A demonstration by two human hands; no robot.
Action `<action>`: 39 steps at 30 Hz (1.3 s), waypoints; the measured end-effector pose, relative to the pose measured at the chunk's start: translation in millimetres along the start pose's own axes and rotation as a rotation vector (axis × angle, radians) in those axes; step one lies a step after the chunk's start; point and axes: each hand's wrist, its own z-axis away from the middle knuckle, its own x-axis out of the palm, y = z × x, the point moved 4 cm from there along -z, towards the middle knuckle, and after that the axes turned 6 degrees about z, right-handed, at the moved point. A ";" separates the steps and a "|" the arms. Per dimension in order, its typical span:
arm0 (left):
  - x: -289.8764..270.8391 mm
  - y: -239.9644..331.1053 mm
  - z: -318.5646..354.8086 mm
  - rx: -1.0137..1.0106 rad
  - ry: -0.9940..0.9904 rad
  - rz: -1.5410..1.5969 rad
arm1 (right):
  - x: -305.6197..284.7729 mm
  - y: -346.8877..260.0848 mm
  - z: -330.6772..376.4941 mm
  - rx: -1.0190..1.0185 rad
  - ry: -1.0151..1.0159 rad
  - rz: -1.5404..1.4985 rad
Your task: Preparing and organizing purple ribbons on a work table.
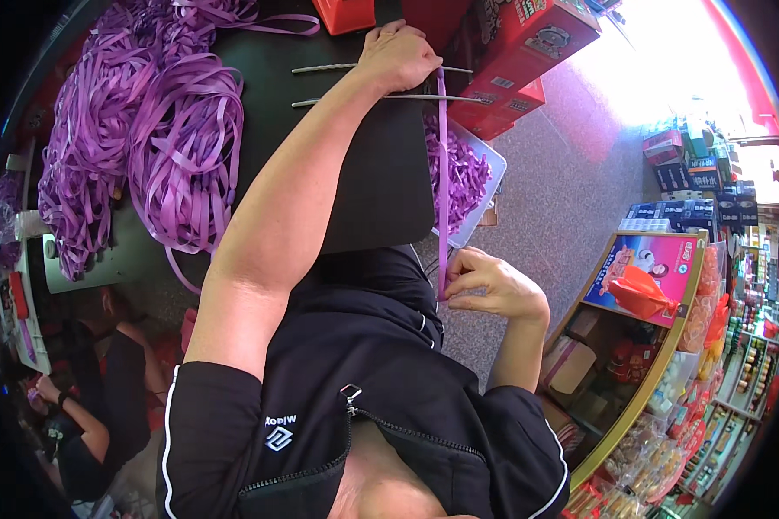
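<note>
A purple ribbon (443, 164) runs taut between my two hands, past the right edge of a black table (372, 190). My left hand (398, 56), at the far end, pinches the ribbon's upper end. Beneath that hand and wrist lie two thin metal rods (312, 104), roughly parallel and sticking out past the table's right side. Closer to my body, my right hand (498, 285) is closed on the ribbon's lower end between thumb and fingers. Behind the ribbon is a white plastic bin (493, 173) holding many short purple ribbon pieces (463, 182).
Heaps of long purple ribbon (186, 130) cover the table's left side. A red object (344, 13) and red cartons (528, 52) stand at the far side. On the right is a glass-fronted cabinet (640, 303) beside stocked shelves. Another person (86, 415) is at lower left.
</note>
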 end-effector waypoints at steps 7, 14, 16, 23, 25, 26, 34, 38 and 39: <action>0.8 -0.8 0.1 0.023 0.006 -0.008 | -24.3 -28.4 13.8 -0.344 0.112 -0.009; -0.6 -0.6 0.2 0.029 0.011 -0.013 | -96.9 -68.9 -1.3 -0.787 0.424 -0.106; -4.5 -3.3 1.5 0.029 0.019 -0.011 | -135.4 -81.1 -18.6 -0.847 0.410 -0.022; -6.9 2.0 -1.8 0.002 -0.074 0.107 | -269.7 -62.2 -157.8 -0.678 0.559 -0.360; -11.7 6.4 2.8 0.019 -0.081 0.070 | -298.1 -29.1 -201.2 -0.538 0.613 -0.385; -11.5 7.6 4.8 0.038 -0.100 0.038 | -310.0 -2.5 -223.0 -0.497 0.613 -0.318; -10.6 8.1 5.9 0.009 -0.123 0.071 | -268.6 159.8 -300.1 -0.096 0.564 -0.597; -19.5 2.7 14.0 -0.045 -0.116 0.055 | -201.1 191.4 -301.4 0.170 0.543 -0.416; -16.2 6.8 11.4 -0.032 -0.126 0.057 | -189.3 213.7 -293.0 0.177 0.505 -0.483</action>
